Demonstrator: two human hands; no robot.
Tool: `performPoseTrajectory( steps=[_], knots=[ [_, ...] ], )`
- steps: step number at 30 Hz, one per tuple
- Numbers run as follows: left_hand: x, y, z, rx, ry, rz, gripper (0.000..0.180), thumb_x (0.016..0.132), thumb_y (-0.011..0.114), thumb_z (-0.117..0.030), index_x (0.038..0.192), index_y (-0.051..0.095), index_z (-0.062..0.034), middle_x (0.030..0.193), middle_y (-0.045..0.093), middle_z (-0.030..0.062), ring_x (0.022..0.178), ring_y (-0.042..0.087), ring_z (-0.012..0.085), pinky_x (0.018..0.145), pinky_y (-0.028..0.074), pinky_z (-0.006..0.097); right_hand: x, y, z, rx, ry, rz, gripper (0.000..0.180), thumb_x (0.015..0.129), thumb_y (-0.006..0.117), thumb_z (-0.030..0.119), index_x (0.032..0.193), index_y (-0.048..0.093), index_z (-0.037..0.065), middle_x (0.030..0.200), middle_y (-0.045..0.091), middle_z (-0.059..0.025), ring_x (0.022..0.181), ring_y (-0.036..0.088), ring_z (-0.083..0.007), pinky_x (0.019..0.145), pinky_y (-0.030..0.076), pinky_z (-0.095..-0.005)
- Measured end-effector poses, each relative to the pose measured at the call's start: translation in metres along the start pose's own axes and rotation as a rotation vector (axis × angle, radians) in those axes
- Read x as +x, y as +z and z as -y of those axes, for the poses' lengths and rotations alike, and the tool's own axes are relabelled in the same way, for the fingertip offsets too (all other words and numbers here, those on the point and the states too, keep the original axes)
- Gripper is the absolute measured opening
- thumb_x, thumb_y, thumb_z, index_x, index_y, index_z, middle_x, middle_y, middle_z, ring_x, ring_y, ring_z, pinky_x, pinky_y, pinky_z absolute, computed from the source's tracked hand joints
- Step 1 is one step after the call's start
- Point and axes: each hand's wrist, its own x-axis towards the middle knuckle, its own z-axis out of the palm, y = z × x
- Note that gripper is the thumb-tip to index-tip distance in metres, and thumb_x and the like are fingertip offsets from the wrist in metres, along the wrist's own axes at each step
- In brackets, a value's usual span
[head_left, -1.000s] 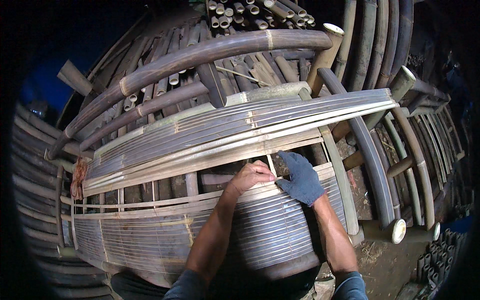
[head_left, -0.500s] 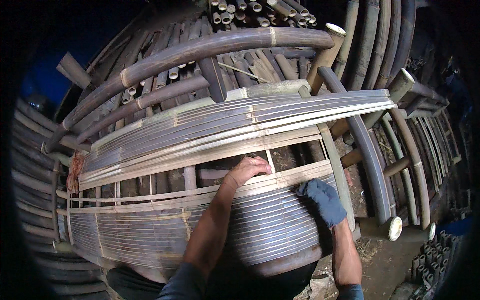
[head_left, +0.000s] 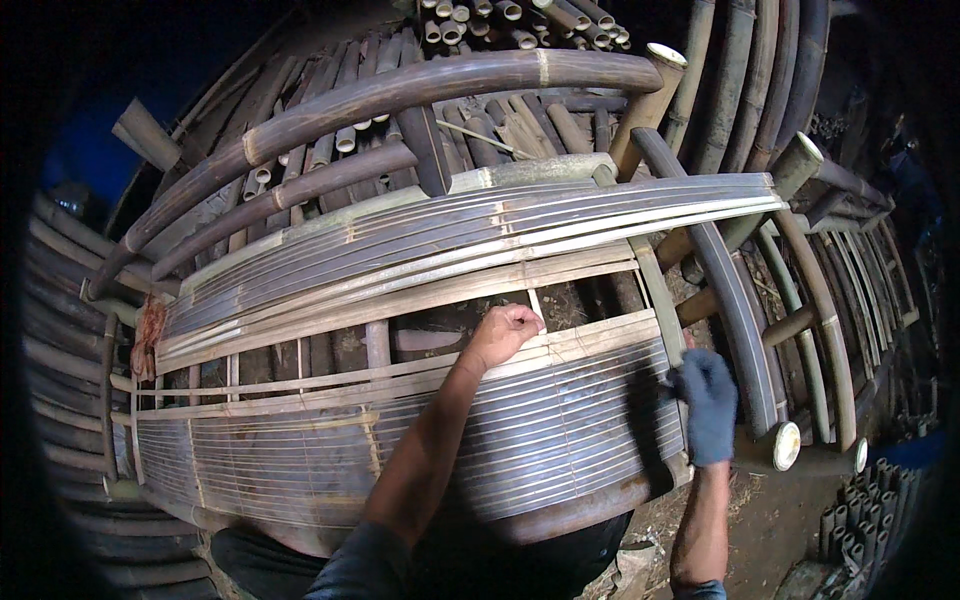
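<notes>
A bamboo bench seat of dark split slats (head_left: 280,455) stretches across in front of me. Above an open gap, more slats (head_left: 420,235) lie in a fanned bundle. My left hand (head_left: 505,335), bare, pinches its fingers together over the gap's near edge. Beside its fingertips runs a thin pale cross strip (head_left: 534,298); what the pinch holds is hidden. My right hand (head_left: 705,405), in a grey glove, is closed beside the pale right end piece (head_left: 664,310) of the seat. Anything in its curled fingers is too small to make out.
A curved dark bamboo rail (head_left: 400,90) rises behind the seat, and a thick armrest pole (head_left: 730,310) stands at the right. Reddish cord (head_left: 148,335) hangs at the left end. Cut bamboo tubes (head_left: 862,520) stand at lower right; bamboo poles (head_left: 740,80) lean at the back.
My gloved right hand has moved right and slightly down, from over the near slats to beyond the seat's right end. My left hand stays almost in place, still pinched.
</notes>
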Motion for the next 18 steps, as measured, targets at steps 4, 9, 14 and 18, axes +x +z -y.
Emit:
performPoseTrajectory(
  steps=[4, 9, 14, 18],
  knots=[
    [0.002, -0.016, 0.028, -0.007, 0.04, -0.065, 0.027, 0.089, 0.066, -0.027, 0.096, 0.072, -0.0012, 0.084, 0.07, 0.0077, 0.08, 0.065, 0.0152, 0.075, 0.052, 0.03, 0.029, 0.061, -0.026, -0.872, -0.528, 0.037, 0.037, 0.084, 0.068, 0.032, 0.101, 0.067, 0.0, 0.103, 0.065, -0.0212, 0.098, 0.06, -0.0372, 0.09, 0.046, -0.0471],
    [0.008, -0.009, 0.001, -0.411, -0.268, -0.1, 0.046, 0.092, 0.057, -0.042, 0.099, 0.069, 0.0015, 0.107, 0.067, 0.0125, 0.099, 0.063, 0.0189, 0.079, 0.054, 0.036, 0.099, 0.135, -0.048, -1.369, -0.168, 0.434, 0.041, 0.085, 0.063, 0.041, 0.098, 0.074, 0.004, 0.086, 0.069, -0.0213, 0.082, 0.065, -0.0386, 0.08, 0.051, -0.0458],
    [0.038, -0.015, 0.052, 0.014, -0.217, 0.082, 0.067, 0.081, 0.063, -0.017, 0.141, 0.043, 0.0047, 0.139, 0.05, 0.0211, 0.12, 0.055, 0.0311, 0.101, 0.045, 0.038, 0.182, 0.176, -0.119, -1.153, -0.03, 1.087, 0.032, 0.088, 0.061, 0.031, 0.097, 0.074, 0.004, 0.085, 0.071, -0.0166, 0.08, 0.066, -0.0296, 0.077, 0.052, -0.0403],
    [0.049, -0.001, 0.041, 0.387, -0.26, 0.31, 0.059, 0.08, 0.065, -0.022, 0.134, 0.053, -0.0014, 0.133, 0.058, 0.0186, 0.122, 0.055, 0.0316, 0.103, 0.042, 0.034, 0.184, 0.17, -0.131, -1.042, -0.034, 1.142, 0.027, 0.09, 0.061, 0.024, 0.098, 0.074, 0.003, 0.086, 0.071, -0.0134, 0.08, 0.065, -0.0238, 0.075, 0.052, -0.0366]
  ],
)
